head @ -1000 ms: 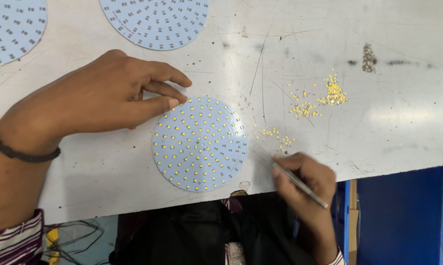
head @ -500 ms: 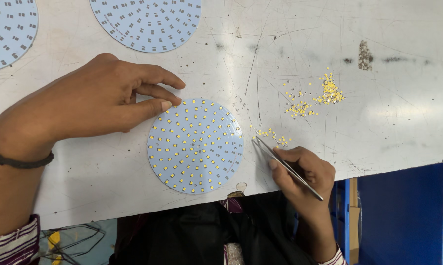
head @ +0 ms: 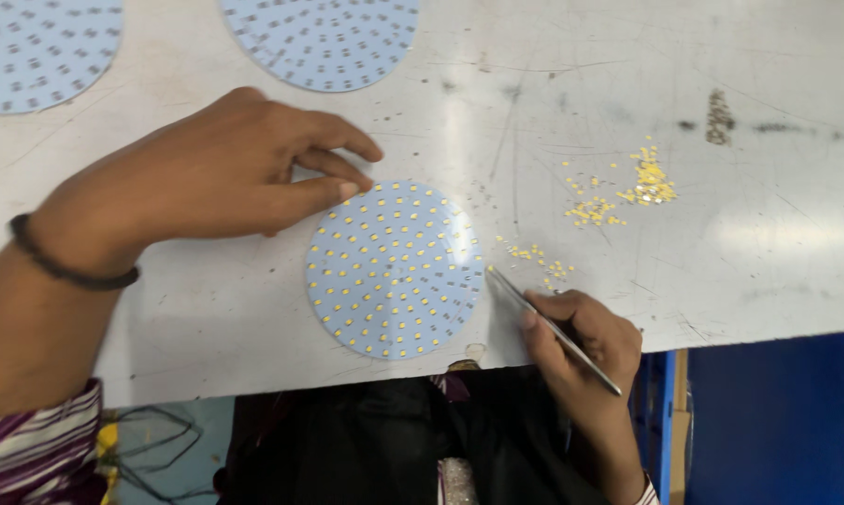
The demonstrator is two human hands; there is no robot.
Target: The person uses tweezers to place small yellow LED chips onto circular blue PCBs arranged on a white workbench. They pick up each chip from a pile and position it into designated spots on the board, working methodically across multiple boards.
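My left hand [head: 225, 178] lies flat over the worktop [head: 777, 234], fingers stretched to the right, and the fingertips [head: 347, 190] press on the far-left rim of the round blue board [head: 396, 269]. That hand grips nothing; it is spread and simply pins the disc down. The board sits flat near the near edge of the worktop, roughly centre in my view, its face dotted with small yellow chips in rings.

My right hand [head: 585, 341] comes in from the near right, curled tight around a pair of slim metal tweezers [head: 548, 323]. Their long axis runs diagonally, from the near right by my wrist up to the far left, and the tip rests just beside the board's right rim, almost touching it. Whether the tip carries a chip I cannot tell; it is too small to see.

So the board lies left of the tweezer tip, and the loose yellow chips [head: 539, 260] lie just to the far right of it, close by. A bigger scatter of chips [head: 642, 182] sits farther off to the right, well apart. The right hand is clearly the nearer one to both piles.

Two more blue round boards [head: 324, 37] rest at the far edge, untouched, one top centre and one at the far left [head: 38, 51].
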